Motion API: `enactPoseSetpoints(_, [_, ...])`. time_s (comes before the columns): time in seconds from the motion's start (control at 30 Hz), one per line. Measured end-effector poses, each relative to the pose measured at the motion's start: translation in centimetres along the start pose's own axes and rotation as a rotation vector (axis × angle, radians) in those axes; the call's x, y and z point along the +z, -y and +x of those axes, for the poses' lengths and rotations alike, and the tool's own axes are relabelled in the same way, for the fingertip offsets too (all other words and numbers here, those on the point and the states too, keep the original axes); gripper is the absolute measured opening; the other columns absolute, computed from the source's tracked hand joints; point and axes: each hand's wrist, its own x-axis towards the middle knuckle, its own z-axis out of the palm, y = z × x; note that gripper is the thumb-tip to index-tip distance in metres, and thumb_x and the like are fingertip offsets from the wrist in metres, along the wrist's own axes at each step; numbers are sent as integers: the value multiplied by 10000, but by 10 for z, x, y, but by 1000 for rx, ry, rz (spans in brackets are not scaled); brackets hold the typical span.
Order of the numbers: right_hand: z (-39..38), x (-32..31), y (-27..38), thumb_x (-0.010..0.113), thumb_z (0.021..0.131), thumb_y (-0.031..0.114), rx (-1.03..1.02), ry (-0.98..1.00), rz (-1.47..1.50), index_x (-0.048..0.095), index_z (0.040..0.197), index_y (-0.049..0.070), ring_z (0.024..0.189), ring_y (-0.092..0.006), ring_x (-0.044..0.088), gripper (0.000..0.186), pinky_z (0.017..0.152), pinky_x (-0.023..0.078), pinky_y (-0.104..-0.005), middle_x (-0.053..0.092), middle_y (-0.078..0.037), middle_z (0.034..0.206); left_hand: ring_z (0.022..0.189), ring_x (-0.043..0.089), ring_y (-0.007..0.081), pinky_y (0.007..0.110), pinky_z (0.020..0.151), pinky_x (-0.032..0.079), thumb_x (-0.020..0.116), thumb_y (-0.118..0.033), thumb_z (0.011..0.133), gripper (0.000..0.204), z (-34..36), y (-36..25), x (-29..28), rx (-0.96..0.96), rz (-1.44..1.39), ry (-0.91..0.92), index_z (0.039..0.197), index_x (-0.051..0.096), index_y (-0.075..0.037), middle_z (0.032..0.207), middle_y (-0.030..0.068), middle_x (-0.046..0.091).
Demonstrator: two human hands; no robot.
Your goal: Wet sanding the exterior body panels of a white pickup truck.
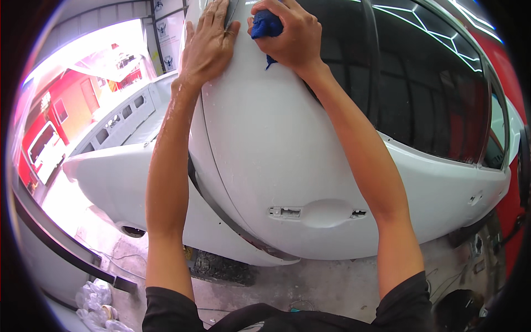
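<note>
Blue cloth (266, 25) clamped in right hand (296, 39), fingers curled around it, near upper edge of view, over upper part of white vehicle door (287, 138); whether door is touched by cloth cannot be told. Left hand (209, 52) laid flat on white bodywork just left of cloth, fingers extended. Shallow handle recess (326, 212) seen lower on door, between two cut openings. Dark window glass (426, 99) seen at right, open cargo bed (110, 171) at left. Clear plastic (95, 296) heaped at lower left.
</note>
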Motion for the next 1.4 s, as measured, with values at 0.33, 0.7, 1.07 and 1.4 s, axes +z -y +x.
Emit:
enactPoseSetpoints(0.33, [-6,-1,1,763,682,87,-12,8,3,685,980,119,782,-339,703,309,665,573,-424,655,-94,918,1535,269,380,547,1260,149,353,-384,1083,640,9,-1,6,-23,-44,-15,1585,284,6,1641,236,309])
enactPoseSetpoints(0.7, [2,0,4,767,682,94,-12,-4,36,695,981,114,758,-338,705,308,654,574,-416,655,-105,911,1528,271,405,548,1257,169,352,-386,1086,649,29,3,-3,-104,30,-35,1581,275,26,1627,250,327])
enactPoseSetpoints(1.07, [5,3,7,743,771,92,-18,-101,19,670,893,97,749,-328,693,142,643,549,-402,658,-90,828,1487,339,415,554,1242,208,393,-445,1067,696,59,9,2,-81,-124,3,1552,303,47,1583,270,380])
enactPoseSetpoints(1.4, [10,3,16,741,793,68,-69,-103,29,654,885,63,777,-329,685,126,680,533,-386,654,-109,837,1531,276,391,589,1252,150,392,-454,1070,693,38,10,-2,-107,-97,-76,1564,307,25,1631,250,316])
